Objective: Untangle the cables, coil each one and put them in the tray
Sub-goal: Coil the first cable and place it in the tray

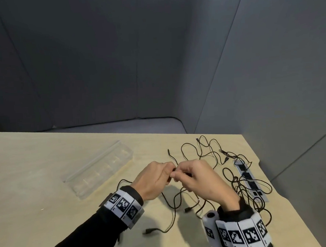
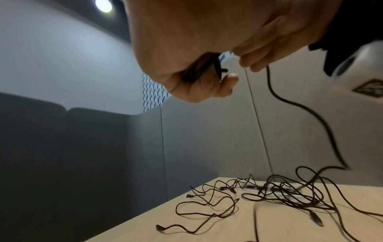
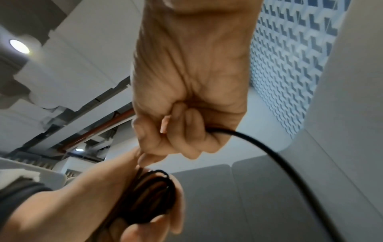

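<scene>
My two hands meet above the middle of the table. The left hand [image 1: 164, 174] grips a small coil of black cable [image 3: 153, 194], its loops lying across the palm. The right hand [image 1: 180, 174] is fisted round the same cable's free length [image 3: 269, 152], which hangs down [image 2: 290, 101] to the tangle of black cables [image 1: 238, 187] on the table's right side. More loops of that tangle [image 2: 290, 194] spread toward the far edge. The clear plastic tray [image 1: 98, 169] lies to the left of my hands, with nothing visible in it.
A white socket strip [image 1: 249, 179] lies under the tangle near the table's right edge. Loose plug ends [image 1: 148, 230] trail in front of my hands. Grey padded walls close in behind and to the right of the beige table [image 1: 38, 188].
</scene>
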The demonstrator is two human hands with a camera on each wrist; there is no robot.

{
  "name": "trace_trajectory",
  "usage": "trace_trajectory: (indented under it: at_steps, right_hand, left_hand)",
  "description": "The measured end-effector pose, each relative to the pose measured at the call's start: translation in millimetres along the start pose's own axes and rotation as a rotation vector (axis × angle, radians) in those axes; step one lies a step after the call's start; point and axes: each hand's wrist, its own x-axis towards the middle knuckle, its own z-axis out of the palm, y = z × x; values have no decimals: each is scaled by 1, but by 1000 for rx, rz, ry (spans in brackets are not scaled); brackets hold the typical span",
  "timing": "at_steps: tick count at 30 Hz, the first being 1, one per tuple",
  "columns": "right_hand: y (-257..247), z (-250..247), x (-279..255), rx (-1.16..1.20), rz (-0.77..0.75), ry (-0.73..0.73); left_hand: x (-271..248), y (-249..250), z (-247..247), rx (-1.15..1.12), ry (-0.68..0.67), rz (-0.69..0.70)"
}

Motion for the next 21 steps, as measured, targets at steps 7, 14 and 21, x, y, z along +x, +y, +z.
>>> trace_trajectory:
  at_steps: [7,14,21]
  right_hand:
    - [23,-6,13,482,120,56]
    - [44,-4,18,791,271,385]
    - [45,28,9,707,236,255]
  left_hand:
    - [1,15,-3,82,-260,-21]
    - [7,23,-5,-657,232,-263]
    - [20,34,-21,-1113,529,-303]
